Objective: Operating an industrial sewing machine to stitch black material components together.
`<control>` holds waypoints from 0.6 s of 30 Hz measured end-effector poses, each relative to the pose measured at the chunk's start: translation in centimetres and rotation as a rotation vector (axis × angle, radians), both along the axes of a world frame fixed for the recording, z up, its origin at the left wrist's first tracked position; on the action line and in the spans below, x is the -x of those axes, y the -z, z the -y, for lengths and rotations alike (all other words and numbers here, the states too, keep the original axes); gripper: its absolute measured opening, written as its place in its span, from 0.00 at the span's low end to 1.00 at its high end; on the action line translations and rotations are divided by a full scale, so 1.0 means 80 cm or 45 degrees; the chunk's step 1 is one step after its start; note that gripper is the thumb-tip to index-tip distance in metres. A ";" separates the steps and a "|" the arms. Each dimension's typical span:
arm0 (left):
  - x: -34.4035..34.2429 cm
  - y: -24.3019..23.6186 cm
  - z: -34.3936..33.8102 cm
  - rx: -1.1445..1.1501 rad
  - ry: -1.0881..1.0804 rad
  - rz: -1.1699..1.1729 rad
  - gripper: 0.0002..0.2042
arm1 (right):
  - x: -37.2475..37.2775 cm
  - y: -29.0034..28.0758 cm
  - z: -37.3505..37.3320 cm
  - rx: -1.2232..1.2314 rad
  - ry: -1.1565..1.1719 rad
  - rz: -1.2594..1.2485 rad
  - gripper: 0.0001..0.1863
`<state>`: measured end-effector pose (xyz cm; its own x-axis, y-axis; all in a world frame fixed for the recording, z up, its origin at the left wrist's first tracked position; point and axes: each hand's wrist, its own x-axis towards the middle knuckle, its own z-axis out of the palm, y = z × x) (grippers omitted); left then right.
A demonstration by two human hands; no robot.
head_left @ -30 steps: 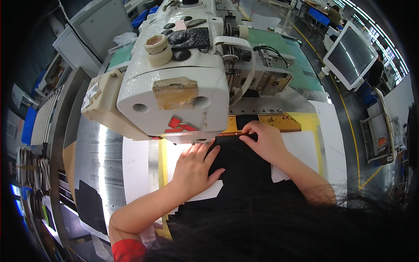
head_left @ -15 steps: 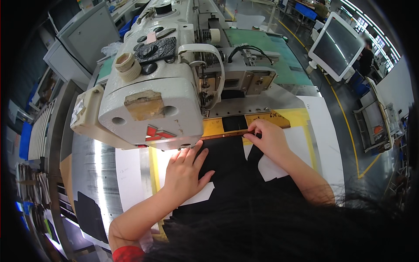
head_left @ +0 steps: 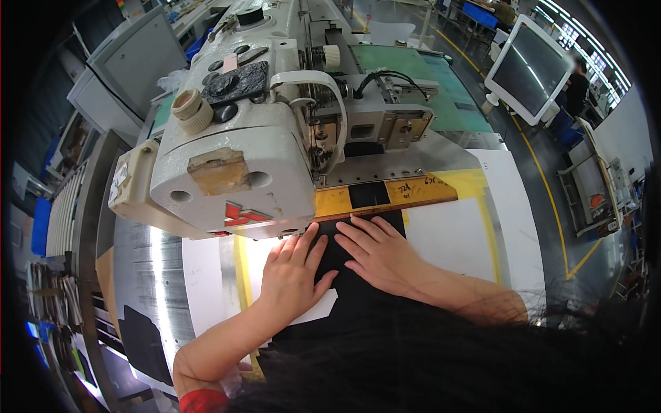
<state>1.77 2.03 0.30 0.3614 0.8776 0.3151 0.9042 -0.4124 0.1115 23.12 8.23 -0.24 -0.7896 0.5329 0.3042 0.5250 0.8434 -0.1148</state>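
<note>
Head view: both hands lay flat, fingers spread, on a black cloth [head_left: 358, 275] on the table [head_left: 447, 234]. Left hand [head_left: 292, 279] and right hand [head_left: 382, 255] sat side by side, fingertips near a yellow guide [head_left: 406, 193] under the cream sewing machine [head_left: 241, 158]. White paper [head_left: 313, 310] showed beside the cloth, a monitor [head_left: 530, 69] stood behind

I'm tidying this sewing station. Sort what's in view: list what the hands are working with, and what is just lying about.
In use:
- left hand and right hand, flat on the black fabric
- yellow guide bar
- sewing machine

Lying about:
- spare black fabric piece
- monitor
- stacked sheets
</note>
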 end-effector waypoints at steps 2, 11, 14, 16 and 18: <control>0.000 0.000 0.000 -0.005 0.002 0.002 0.29 | 0.001 0.002 -0.001 -0.003 -0.005 0.055 0.26; 0.002 0.002 0.001 -0.016 0.012 0.014 0.30 | -0.034 0.003 0.010 -0.044 0.110 0.160 0.29; 0.001 0.001 0.001 -0.009 -0.005 -0.015 0.30 | -0.033 0.004 0.008 -0.032 0.093 0.147 0.29; 0.000 0.001 0.001 -0.004 -0.010 -0.015 0.30 | -0.033 0.003 0.006 -0.036 0.092 0.122 0.29; 0.000 0.001 0.001 -0.010 -0.009 -0.025 0.31 | -0.033 0.003 0.002 -0.029 0.088 0.102 0.28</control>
